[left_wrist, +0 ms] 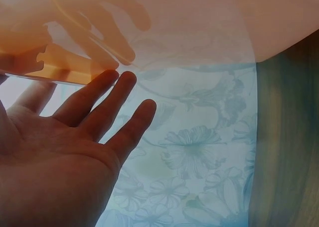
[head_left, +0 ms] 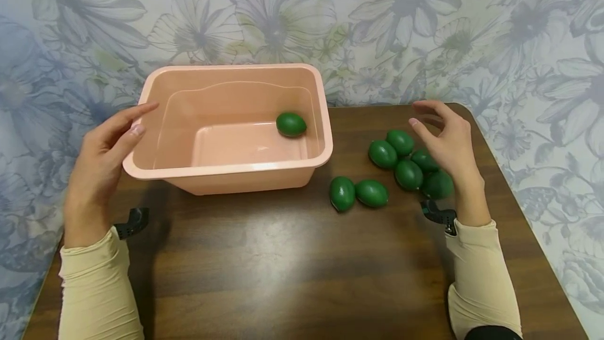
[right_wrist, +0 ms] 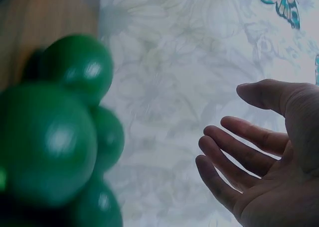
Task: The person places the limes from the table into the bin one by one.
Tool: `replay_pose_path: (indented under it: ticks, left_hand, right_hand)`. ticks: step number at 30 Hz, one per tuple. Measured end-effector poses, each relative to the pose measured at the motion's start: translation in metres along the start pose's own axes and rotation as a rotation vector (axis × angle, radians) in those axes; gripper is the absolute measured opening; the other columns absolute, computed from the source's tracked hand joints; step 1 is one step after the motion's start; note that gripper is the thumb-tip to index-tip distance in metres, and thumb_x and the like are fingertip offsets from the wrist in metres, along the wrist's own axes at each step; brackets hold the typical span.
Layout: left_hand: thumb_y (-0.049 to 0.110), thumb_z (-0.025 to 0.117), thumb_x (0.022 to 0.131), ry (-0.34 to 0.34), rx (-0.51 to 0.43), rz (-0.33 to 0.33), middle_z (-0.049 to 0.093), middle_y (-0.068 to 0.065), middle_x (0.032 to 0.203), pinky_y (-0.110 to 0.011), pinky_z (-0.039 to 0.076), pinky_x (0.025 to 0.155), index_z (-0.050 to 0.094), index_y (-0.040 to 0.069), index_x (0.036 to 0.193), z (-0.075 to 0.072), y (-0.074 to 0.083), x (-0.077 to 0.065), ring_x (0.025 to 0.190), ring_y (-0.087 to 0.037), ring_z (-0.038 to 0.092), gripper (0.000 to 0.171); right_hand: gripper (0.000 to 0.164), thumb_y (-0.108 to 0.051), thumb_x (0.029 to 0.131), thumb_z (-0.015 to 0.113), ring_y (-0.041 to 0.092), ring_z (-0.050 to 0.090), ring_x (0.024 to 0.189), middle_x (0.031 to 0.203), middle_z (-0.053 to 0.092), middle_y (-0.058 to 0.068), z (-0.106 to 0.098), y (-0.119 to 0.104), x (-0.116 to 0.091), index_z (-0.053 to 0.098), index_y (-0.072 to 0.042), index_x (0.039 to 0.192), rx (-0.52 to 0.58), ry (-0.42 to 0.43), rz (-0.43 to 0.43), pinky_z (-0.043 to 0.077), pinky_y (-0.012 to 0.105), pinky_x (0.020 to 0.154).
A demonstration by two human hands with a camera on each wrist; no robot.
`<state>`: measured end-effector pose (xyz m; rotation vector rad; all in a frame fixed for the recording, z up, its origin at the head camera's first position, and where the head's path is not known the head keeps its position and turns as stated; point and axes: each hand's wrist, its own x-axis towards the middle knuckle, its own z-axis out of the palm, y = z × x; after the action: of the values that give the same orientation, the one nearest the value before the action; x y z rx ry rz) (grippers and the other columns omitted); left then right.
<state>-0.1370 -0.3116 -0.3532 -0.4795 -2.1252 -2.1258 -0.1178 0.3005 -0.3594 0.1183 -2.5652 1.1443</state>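
A peach plastic tub (head_left: 231, 171) stands on the table with one glossy green lime (head_left: 291, 124) inside, near its right wall. At the tub's left rim is my left hand (head_left: 101, 159), its index finger reaching over the edge; in the left wrist view the other fingers lie loosely extended by the outer wall. My right hand (head_left: 448, 143) hovers above a cluster of several limes (head_left: 408, 174), thumb and fingers apart, nothing between them. Two more limes (head_left: 371, 193) lie side by side, closer to the tub. In the right wrist view, blurred limes (right_wrist: 50, 145) appear left of the hand.
The brown wooden table (head_left: 283, 261) has a rounded far right corner. Behind it hangs a pale floral wall covering (head_left: 387, 30) with butterflies. Black wrist mounts (head_left: 439, 214) sit at both cuffs.
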Motion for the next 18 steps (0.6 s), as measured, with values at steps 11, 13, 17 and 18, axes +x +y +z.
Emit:
replay_pose_path:
  ticks: [11, 13, 17, 18]
  left_hand:
    - [-0.003, 0.058, 0.104, 0.013, 0.05, -0.002, 0.063, -0.015, 0.144, -0.015, 0.052, 0.094, 0.056, -0.009, 0.146, -0.004, 0.004, -0.006, 0.117, -0.016, 0.062, 0.043]
    - [-0.002, 0.057, 0.104, 0.005, 0.054, -0.001, 0.064, -0.015, 0.142, -0.015, 0.053, 0.092, 0.056, -0.009, 0.147, -0.003, 0.004, -0.005, 0.115, -0.015, 0.064, 0.043]
    - [-0.001, 0.058, 0.105, -0.005, 0.097, -0.008, 0.066, -0.012, 0.141, -0.013, 0.054, 0.09, 0.057, -0.007, 0.147, -0.001, 0.004, -0.003, 0.112, -0.014, 0.066, 0.043]
    - [0.0, 0.059, 0.105, -0.007, 0.115, -0.012, 0.066, -0.011, 0.141, -0.013, 0.054, 0.09, 0.057, -0.006, 0.147, 0.0, 0.004, -0.002, 0.113, -0.013, 0.066, 0.043]
  right_hand:
    - [0.041, -0.023, 0.102, 0.072, -0.002, 0.064, 0.112, 0.133, 0.069, 0.01, -0.049, 0.047, -0.024, 0.067, -0.009, 0.14, -0.033, 0.006, 0.108, 0.052, 0.014, 0.099]
    - [0.04, -0.02, 0.101, 0.073, -0.004, 0.064, 0.109, 0.132, 0.07, 0.007, -0.059, 0.053, -0.028, 0.067, -0.007, 0.139, -0.015, 0.031, 0.115, 0.051, 0.011, 0.097]
    - [0.037, -0.009, 0.099, 0.073, 0.001, 0.068, 0.109, 0.13, 0.071, 0.004, -0.073, 0.059, -0.033, 0.068, 0.001, 0.135, 0.067, 0.04, 0.072, 0.051, 0.009, 0.094]
    - [0.037, -0.006, 0.099, 0.072, 0.002, 0.068, 0.11, 0.129, 0.071, 0.002, -0.075, 0.061, -0.034, 0.068, 0.003, 0.135, 0.091, 0.025, 0.063, 0.052, 0.009, 0.094]
